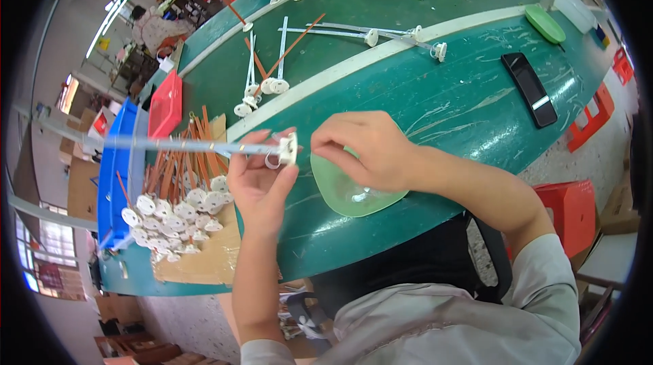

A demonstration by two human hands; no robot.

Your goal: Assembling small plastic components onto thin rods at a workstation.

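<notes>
My left hand (pixel 256 192) grips a thin, pale LED-like strip (pixel 204 147) with a white round base (pixel 289 149) at its right end. The strip lies nearly level and points left, blurred toward its far end. A small white wire loop shows under the base. My right hand (pixel 371 151) is closed in a pinch just right of that base, above a light-green shallow dish (pixel 343 195). Whatever lies between its fingertips, if anything, is too small to make out. The hand partly covers the dish.
Left of me, a pile of brown strips with white round bases (pixel 180 219) rests on cardboard (pixel 204 263), beside a blue bin (pixel 117 168) and red tray (pixel 165 103). More strips (pixel 272 83) lie beyond a pale rail (pixel 340 79). A black phone (pixel 529 86) lies right.
</notes>
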